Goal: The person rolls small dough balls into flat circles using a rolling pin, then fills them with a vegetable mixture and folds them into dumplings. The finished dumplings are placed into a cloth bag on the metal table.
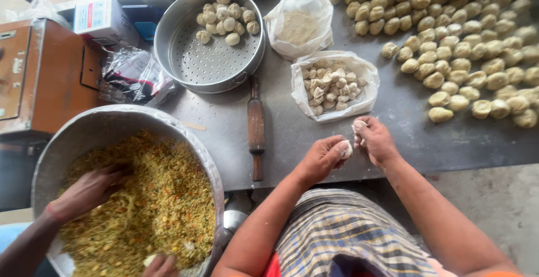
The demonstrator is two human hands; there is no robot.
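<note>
Clearly much of the work is done already: a broad spread of filled dumplings (460,46) covers the far right corner of the metal table (404,142); a smaller heap sits in the round steamer tray (185,58) toward the far left edge. At the near edge, the left hand (325,156) is curled shut around a small lump of dough (346,149); the right hand (375,141), touching it, pinches another pale bit (359,124) between fingertips. Just beyond them an open bag of dough pieces (332,86) looks well stocked, so plenty remains; a rolling pin (256,125) lies beside it; another person's hand (90,190) digs into a big bowl of filling (151,198).
</note>
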